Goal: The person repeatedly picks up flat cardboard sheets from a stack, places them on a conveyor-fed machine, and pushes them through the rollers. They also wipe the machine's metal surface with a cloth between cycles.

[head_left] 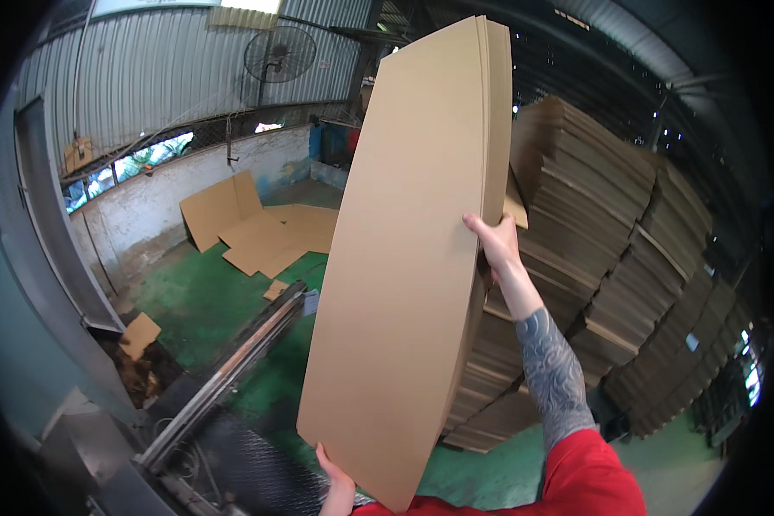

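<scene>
I hold a thick bundle of large flat brown cardboard sheets (413,258) upright and tilted in front of me. My right hand (495,241) grips its right edge about halfway up, thumb on the front face. My left hand (337,488) supports the bundle from under its lower edge, near the bottom of the view. The bundle hides most of what lies straight ahead.
Tall stacks of flat cardboard (611,258) rise to the right and behind. A metal machine with rails (224,378) stands at lower left. Loose cardboard sheets (262,228) lie on the green floor (206,301) by a white wall. A fan (279,53) hangs on the corrugated wall.
</scene>
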`<state>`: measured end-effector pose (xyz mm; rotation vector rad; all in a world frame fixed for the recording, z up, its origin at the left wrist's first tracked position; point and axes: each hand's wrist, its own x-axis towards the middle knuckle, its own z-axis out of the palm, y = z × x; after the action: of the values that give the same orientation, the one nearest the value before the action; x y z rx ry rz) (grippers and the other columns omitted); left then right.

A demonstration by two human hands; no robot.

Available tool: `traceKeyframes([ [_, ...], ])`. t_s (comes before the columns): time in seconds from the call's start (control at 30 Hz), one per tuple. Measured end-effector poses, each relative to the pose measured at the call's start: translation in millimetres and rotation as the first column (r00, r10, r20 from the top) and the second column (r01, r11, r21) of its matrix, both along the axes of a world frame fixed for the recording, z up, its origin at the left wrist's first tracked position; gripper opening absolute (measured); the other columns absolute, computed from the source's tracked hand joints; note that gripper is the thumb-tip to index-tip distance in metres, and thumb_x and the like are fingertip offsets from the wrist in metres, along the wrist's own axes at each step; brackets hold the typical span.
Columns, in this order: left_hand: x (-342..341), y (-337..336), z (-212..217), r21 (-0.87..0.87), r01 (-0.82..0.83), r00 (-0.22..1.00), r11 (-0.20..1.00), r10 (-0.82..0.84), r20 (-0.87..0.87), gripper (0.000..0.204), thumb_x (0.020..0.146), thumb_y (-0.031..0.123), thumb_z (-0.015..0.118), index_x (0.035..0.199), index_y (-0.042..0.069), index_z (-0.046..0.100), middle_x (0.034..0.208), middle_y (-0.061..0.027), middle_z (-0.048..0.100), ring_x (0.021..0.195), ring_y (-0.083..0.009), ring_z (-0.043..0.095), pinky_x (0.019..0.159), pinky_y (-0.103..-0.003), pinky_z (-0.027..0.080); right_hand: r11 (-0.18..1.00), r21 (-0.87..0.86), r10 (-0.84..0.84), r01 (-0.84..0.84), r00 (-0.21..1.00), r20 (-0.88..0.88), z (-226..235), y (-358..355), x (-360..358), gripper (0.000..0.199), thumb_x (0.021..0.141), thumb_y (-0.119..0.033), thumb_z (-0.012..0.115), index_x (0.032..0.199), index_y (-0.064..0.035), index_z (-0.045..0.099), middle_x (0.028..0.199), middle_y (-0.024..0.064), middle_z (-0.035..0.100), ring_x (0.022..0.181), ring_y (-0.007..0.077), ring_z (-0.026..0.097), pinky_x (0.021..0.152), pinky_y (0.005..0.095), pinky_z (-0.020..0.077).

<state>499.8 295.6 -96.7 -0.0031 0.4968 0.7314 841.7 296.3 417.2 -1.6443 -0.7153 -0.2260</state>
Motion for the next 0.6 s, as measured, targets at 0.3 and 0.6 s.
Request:
traceKeyframes([
  [0.3,21.3,-25.1,-7.7,-0.116,-0.014,0.972,0.993,0.04,0.23,0.07,0.106,0.065,0.042,0.151,0.013,0.054,0.146,-0.0055,0.059,0.133,-0.0295,0.056,0.11,-0.047,0.047,0.993,-0.118,0.012,0.003,0.992,0.124,39.9,-2.7,-68.7,0.086,0.085,-0.033,0.088,0.139,0.0143,0.039,0.123,0.0241,0.062,0.111,0.0269,0.067,0.096,0.0384,0.0568],
  [0.6,-27.0,34.0,49.8,0.091,-0.373,0.829,0.923,0.287,0.479,0.08,0.107,0.071,0.038,0.161,0.013,0.044,0.158,-0.0052,0.052,0.141,-0.0302,0.051,0.117,-0.049,0.043,0.885,0.119,0.446,-0.449,0.893,0.057,55.1,-64.3,-113.3,0.076,0.096,-0.036,0.074,0.15,0.008,0.043,0.139,0.0218,0.059,0.126,0.0291,0.062,0.108,0.0414,0.0504],
])
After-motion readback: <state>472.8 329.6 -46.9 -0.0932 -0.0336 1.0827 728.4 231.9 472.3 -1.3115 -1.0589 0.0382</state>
